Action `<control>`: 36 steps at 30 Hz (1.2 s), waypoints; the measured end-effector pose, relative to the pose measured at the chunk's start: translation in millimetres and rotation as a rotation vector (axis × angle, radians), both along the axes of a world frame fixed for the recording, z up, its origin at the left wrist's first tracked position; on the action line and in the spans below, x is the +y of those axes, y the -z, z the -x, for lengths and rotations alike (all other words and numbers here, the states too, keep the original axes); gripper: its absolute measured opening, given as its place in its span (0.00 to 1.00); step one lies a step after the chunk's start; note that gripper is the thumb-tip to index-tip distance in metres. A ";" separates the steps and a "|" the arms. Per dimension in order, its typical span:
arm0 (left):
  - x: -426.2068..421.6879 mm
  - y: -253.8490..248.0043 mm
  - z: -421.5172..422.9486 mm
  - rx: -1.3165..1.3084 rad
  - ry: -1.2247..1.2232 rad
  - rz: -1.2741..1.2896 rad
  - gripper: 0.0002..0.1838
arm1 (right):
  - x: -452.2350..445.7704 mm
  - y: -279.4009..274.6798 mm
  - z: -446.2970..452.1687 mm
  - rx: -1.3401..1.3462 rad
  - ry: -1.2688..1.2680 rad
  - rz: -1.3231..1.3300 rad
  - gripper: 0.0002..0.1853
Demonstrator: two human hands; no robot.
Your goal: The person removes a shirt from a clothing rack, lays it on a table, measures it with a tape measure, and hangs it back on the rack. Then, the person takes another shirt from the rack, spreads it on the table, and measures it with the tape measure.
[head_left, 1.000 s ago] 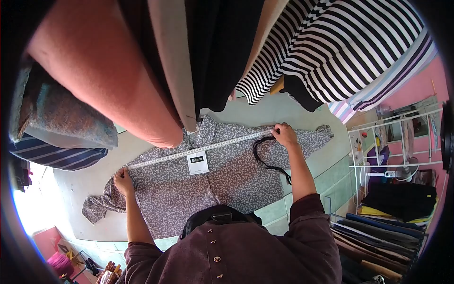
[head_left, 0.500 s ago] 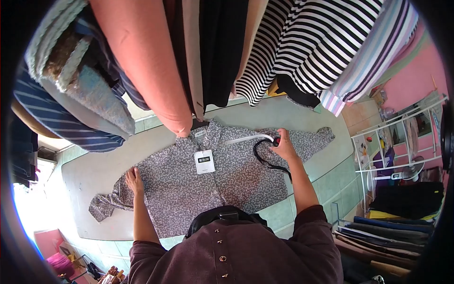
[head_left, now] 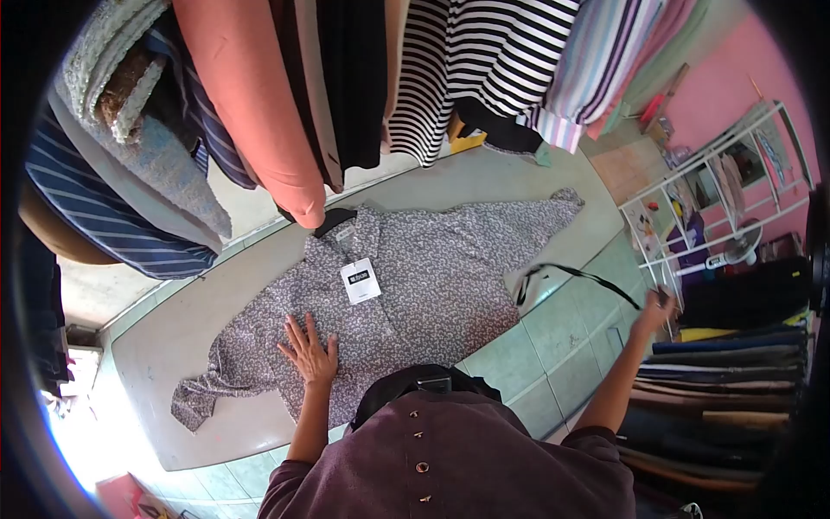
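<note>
A grey patterned collared shirt (head_left: pixel 415 268) lies spread on a pale board, its sleeves stretched to both sides. A white tag (head_left: pixel 360 281) with a black label rests on its front below the collar. My left hand (head_left: pixel 309 350) lies flat on the lower front of the shirt, fingers spread. Far to the right, beyond the board's edge, my right hand (head_left: pixel 657 310) is closed near the white rack. From it a black cord (head_left: pixel 592 277) trails back in a loop to the shirt's hem. Something dark shows at its fingers, too small to make out.
Hanging clothes (head_left: pixel 251 104) crowd the space above the board (head_left: pixel 147 346). At right stand a white metal rack (head_left: pixel 718 195) with a small white fan (head_left: pixel 735 251) and stacks of folded garments (head_left: pixel 718 372). Green tiles (head_left: pixel 562 355) show beside the board.
My right hand has moved from the shirt out to the right, drawing the black cord along; the white curved piece is gone from the shirt. My left hand has shifted inward from the sleeve.
</note>
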State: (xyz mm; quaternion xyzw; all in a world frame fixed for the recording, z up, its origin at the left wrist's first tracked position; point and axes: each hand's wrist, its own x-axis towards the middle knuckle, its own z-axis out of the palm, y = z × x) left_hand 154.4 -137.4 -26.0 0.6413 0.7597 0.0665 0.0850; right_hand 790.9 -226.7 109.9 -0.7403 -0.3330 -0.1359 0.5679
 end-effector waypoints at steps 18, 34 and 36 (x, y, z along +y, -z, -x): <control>18.4 19.1 -8.1 -0.168 -0.195 0.086 0.34 | -46.6 77.6 47.4 0.254 -0.002 0.222 0.06; 80.2 9.7 -211.0 0.051 0.210 0.062 0.35 | 200.6 126.6 -81.0 -0.212 -0.320 0.753 0.27; 80.0 8.4 -212.9 0.072 0.203 0.045 0.35 | 224.4 122.0 -90.6 -0.235 -0.324 0.811 0.23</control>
